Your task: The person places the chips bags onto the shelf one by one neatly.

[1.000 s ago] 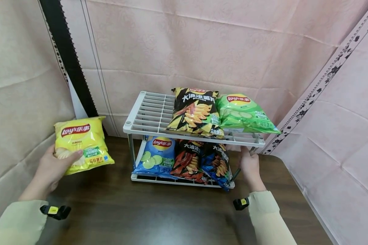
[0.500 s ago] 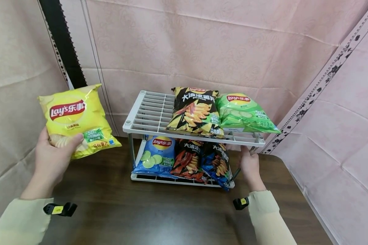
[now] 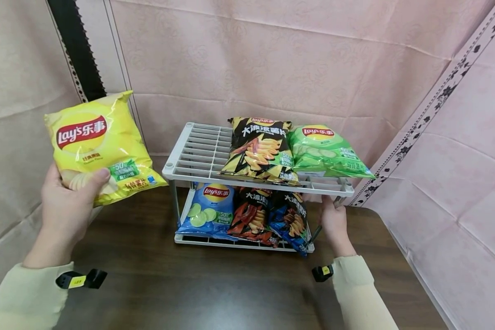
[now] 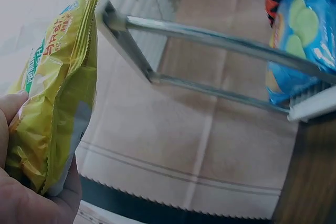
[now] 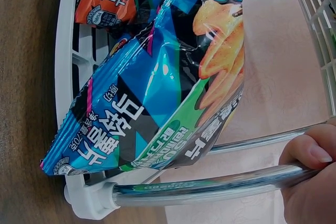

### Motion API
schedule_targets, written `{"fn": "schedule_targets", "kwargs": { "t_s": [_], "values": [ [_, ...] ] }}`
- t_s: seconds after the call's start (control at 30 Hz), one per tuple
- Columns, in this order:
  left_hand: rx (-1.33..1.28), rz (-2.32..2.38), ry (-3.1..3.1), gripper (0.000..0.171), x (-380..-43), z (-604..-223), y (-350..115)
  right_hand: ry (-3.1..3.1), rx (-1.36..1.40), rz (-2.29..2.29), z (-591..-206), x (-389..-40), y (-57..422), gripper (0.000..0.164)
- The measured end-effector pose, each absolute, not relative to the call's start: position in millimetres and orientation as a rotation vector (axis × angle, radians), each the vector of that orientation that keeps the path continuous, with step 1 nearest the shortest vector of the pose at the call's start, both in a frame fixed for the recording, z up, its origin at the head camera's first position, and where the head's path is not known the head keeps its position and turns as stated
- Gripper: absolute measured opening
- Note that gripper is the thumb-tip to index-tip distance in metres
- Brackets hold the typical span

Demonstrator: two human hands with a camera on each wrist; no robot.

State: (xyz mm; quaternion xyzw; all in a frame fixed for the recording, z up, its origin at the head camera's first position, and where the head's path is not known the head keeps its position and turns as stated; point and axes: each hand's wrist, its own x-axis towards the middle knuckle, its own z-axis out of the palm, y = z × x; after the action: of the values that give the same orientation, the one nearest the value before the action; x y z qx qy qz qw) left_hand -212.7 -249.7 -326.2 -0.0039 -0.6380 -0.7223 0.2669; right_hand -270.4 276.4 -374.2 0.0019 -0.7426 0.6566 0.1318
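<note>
My left hand (image 3: 66,208) pinches a yellow Lay's potato chip bag (image 3: 91,156) by its lower left part, thumb in front. The bag is held up in the air, left of a white two-tier rack (image 3: 198,153) and apart from it. In the left wrist view the yellow chip bag (image 4: 65,85) shows edge-on beside the rack's upper shelf. My right hand (image 3: 335,224) grips the rack's front right metal post (image 5: 210,186), just below the upper shelf. On that shelf lie a black-and-yellow chip bag (image 3: 259,151) and a green chip bag (image 3: 326,153).
The lower shelf holds a blue chip bag (image 3: 210,211), a red-and-black one (image 3: 255,217) and a blue-and-black one (image 3: 290,220), whose bottom corner overhangs the front edge. The rack stands on a dark wooden table (image 3: 214,284). Pale cloth (image 3: 297,59) hangs behind and at both sides.
My left hand has raised the yellow chip bag from low beside the rack to about upper-shelf height and nearer the camera. My right hand stays on the post.
</note>
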Motion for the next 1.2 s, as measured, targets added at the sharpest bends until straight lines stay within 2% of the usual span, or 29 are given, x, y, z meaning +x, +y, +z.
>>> {"fn": "schedule_targets", "kwargs": {
  "t_s": [0.3,0.63,1.0,1.2],
  "values": [
    [-0.16,-2.077,-1.672,0.065,-216.5,-303.9,-226.9,-2.156,0.014,1.904,-373.5,-268.7,275.5,0.056],
    [-0.188,-2.111,-1.765,0.066,-227.5,-293.4,-211.1,-2.162,-0.015,1.912,-372.3,-267.5,274.9,0.057],
    [-0.071,-1.764,-2.08,0.07,-230.5,-277.4,-201.3,-2.158,-0.001,1.92,-370.5,-266.6,274.0,0.058],
    [-0.153,-1.767,-2.046,0.07,-231.6,-264.4,-194.1,-2.176,-0.013,1.91,-368.2,-264.3,272.5,0.06]
  ]
}}
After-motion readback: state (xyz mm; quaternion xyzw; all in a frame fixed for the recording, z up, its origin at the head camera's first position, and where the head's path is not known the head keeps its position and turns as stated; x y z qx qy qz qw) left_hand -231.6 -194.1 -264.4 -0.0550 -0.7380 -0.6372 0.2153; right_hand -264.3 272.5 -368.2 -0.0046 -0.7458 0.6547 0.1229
